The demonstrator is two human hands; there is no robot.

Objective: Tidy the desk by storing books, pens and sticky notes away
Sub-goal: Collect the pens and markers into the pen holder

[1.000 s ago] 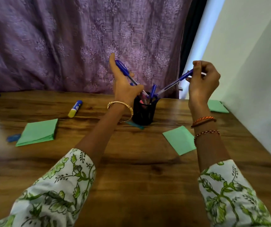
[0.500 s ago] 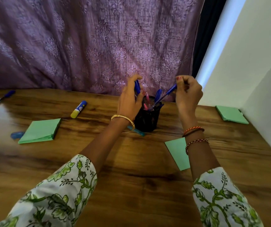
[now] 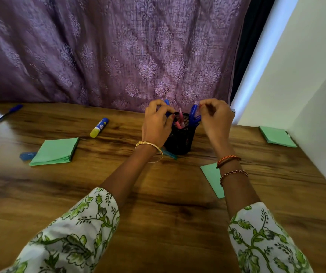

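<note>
A black mesh pen holder (image 3: 179, 139) stands at the back middle of the wooden desk (image 3: 158, 203), with a pink pen (image 3: 180, 120) and blue pens in it. My left hand (image 3: 155, 125) curls round a blue pen (image 3: 167, 107) that is lowered into the holder's left side. My right hand (image 3: 216, 119) pinches the top of another blue pen (image 3: 194, 112) standing in the holder's right side. A loose blue pen (image 3: 4, 115) lies at the far left. Green sticky notes lie as a pad (image 3: 54, 151) at the left, a sheet (image 3: 212, 179) under my right wrist and a pad (image 3: 277, 136) at the right.
A glue stick (image 3: 99, 127) lies left of the holder. A small blue item (image 3: 27, 155) sits beside the left pad, and a teal strip (image 3: 170, 154) lies at the holder's base. A purple curtain (image 3: 118, 56) hangs behind the desk; a white wall (image 3: 315, 95) borders the right.
Both hands have come down and inward to the holder, and the two blue pens they held tilted above it now stand low in it. The camera has tipped down and nearer.
</note>
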